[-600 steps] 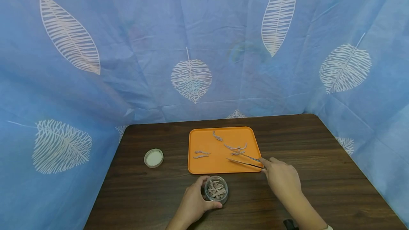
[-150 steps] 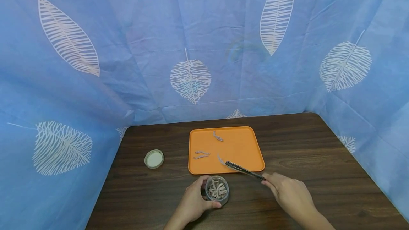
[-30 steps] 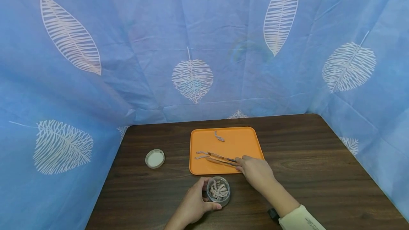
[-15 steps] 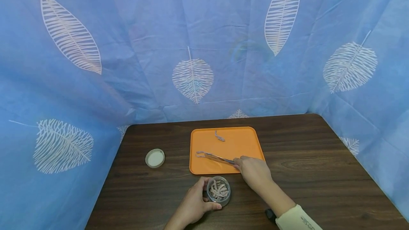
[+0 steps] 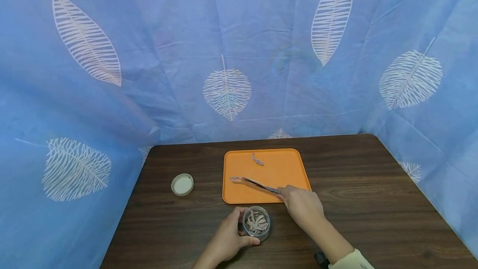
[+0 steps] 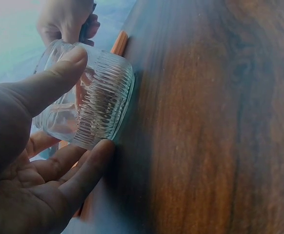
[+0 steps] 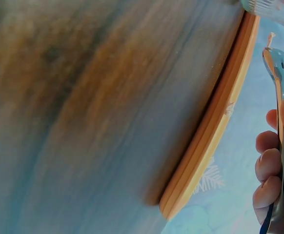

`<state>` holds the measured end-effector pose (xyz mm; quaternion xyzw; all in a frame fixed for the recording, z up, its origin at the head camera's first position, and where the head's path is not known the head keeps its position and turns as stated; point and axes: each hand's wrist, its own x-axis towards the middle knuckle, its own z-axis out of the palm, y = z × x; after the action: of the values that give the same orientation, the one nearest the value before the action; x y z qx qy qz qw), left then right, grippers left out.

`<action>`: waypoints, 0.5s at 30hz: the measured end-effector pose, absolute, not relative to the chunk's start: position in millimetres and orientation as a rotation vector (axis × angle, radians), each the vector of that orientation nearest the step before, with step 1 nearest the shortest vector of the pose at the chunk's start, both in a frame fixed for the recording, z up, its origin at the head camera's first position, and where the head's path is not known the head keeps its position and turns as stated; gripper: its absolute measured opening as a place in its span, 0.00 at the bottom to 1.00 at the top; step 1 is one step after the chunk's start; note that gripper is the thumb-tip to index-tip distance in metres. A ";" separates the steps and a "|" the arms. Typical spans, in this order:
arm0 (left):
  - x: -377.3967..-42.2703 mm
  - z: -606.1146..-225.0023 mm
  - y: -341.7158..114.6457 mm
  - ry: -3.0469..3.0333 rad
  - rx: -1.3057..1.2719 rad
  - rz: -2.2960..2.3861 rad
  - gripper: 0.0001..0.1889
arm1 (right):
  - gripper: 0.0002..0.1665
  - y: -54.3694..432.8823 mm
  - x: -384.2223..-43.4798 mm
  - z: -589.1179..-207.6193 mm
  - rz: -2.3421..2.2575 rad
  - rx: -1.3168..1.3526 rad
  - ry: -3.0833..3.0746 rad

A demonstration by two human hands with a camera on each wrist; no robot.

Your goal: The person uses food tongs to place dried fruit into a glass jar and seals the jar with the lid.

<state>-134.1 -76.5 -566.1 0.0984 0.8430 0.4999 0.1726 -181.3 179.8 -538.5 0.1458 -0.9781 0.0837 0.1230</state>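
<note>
My left hand [image 5: 229, 235] holds a clear ribbed glass jar [image 5: 264, 238] upright on the table, thumb on one side and fingers on the other. Inside the jar lie several pale, shrivelled strips [image 5: 257, 221]. My right hand [image 5: 301, 204] grips metal tongs [image 5: 257, 184] with dark handles and slotted heads, reaching over the orange tray [image 5: 289, 169]. The tongs are squeezed together, with thin greyish strips [image 5: 235, 179] at their tips; a strip end [image 7: 272, 37] pokes out past the heads in the right wrist view. Another strip [image 5: 257, 160] lies near the tray's back edge.
A round lid [image 5: 182, 184] lies on the dark wooden table [image 5: 160, 219], left of the tray. Behind the table hangs a blue cloth [image 5: 179, 74] with white leaf prints. A small black object [image 5: 321, 258] shows beside the right sleeve [image 5: 351, 260].
The strips on the tray's right side 20 seconds ago are gone from there. Over the last second the tongs have come together at the two left strips. The left hand stays on the jar.
</note>
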 end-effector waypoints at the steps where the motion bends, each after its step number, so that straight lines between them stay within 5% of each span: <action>1: -134.1 -566.0 -76.5 2.389 0.279 1.420 0.41 | 0.12 180.6 -179.8 -538.0 0.250 0.423 -2.849; 15: -133.4 -564.6 -75.9 2.381 0.258 1.410 0.42 | 0.12 208.5 -148.6 -520.7 0.283 0.441 -2.753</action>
<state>-133.4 -75.9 -564.6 0.0915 0.8426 0.4991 0.1804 -148.6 208.5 -520.7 0.1552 -0.9683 0.0995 0.1686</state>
